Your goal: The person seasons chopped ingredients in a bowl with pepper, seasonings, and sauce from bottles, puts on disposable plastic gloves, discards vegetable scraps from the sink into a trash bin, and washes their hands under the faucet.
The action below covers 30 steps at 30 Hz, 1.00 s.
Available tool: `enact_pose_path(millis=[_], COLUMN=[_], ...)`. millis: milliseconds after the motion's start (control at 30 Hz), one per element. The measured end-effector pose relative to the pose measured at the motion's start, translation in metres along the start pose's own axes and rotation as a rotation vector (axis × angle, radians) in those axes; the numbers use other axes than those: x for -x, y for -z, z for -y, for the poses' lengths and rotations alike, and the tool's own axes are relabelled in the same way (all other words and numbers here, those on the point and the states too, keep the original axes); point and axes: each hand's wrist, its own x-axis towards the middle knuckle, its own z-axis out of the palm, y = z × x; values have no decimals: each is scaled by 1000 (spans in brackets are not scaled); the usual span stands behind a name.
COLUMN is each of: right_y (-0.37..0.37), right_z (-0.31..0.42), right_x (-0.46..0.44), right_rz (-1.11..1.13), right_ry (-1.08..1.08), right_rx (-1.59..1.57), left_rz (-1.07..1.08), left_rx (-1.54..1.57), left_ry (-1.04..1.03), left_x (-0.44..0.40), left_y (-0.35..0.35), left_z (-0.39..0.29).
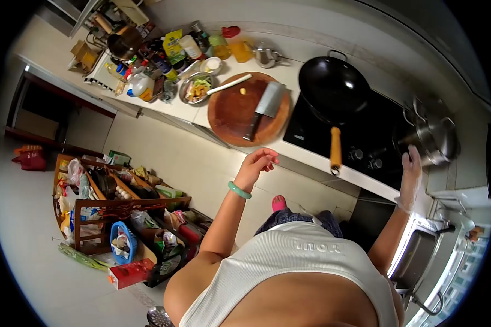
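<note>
My left hand, with a green bangle at its wrist, hangs in the air in front of the counter. Its fingers are loosely bent and apart, with nothing in them. Nearest to it is the round wooden cutting board, where a cleaver and a small yellowish piece lie. My right hand wears a clear plastic glove. Its fingers stretch out beside a stacked steel pot at the stove's right end; whether they touch it I cannot tell.
A black wok with a wooden handle sits on the black stove. Left of the board are a steel bowl of chopped food and several bottles. A sink is at right. A loaded wooden rack stands on the floor.
</note>
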Motion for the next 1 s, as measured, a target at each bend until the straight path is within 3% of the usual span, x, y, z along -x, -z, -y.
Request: enact_pose_path(millis=[100,167,300,367,467,533,700,900,933,1000], right_y=[-44,-77,-149,-188,-250,-295,-402,-543,-561,-597], right_z=[85,106,138,165,215,248,319,355,367,373], right_x=[-28,-55,-109,-124,-124,-112,-52,22,33,49], right_rz=[94,181,333,381,514,695,793,788,852,815], right_ry=[150,276,571,742,802,816,855,651,517,532], right_rx=[63,75,100,57,216,136,60,26,13,32], left_rz=[-81,-232,-476,-521,-569,-595,-598,-489,-481,-469], left_rx=[-26,167,224,249,271,272,233,-17,-87,-126], left_ry=[-8,-31,-101,-124,-126,-114,-19,137,167,184], left_x=[-3,-8,-10,-7,-4,-8,-44,-139,-151,-174], left_y=[45,71,104,118,151,182,288,437,456,480], left_z=[-4,2,0,-5,-6,-3,0,-6,-12,-19])
